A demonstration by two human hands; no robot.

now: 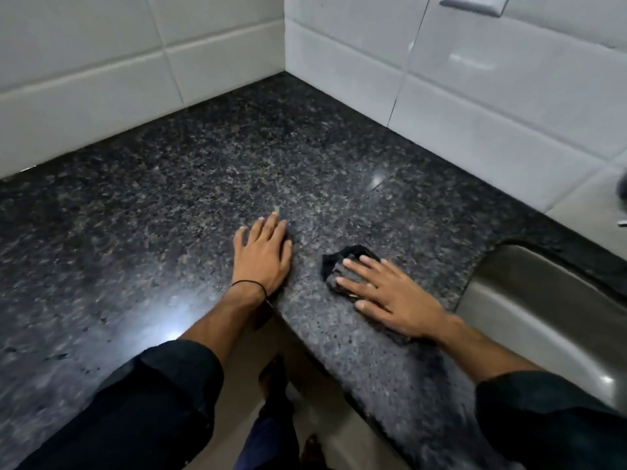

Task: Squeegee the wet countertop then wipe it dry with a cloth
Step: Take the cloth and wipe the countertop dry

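Note:
The dark speckled granite countertop (217, 171) runs in an L around an inner corner. My left hand (263, 252) lies flat and palm-down on it near the inner front edge, fingers together, holding nothing. My right hand (386, 293) presses flat on a small crumpled black cloth (334, 266), with fingers spread; the cloth pokes out past the fingertips on the left. No squeegee is in view. Both forearms wear dark rolled sleeves, and a thin black band circles the left wrist.
A steel sink basin (543, 300) is sunk into the counter at the right. White tiled walls (475, 96) meet in the far corner. A white switch plate (475, 3) sits at the top right. Below the counter edge lie the floor and my feet (274, 378).

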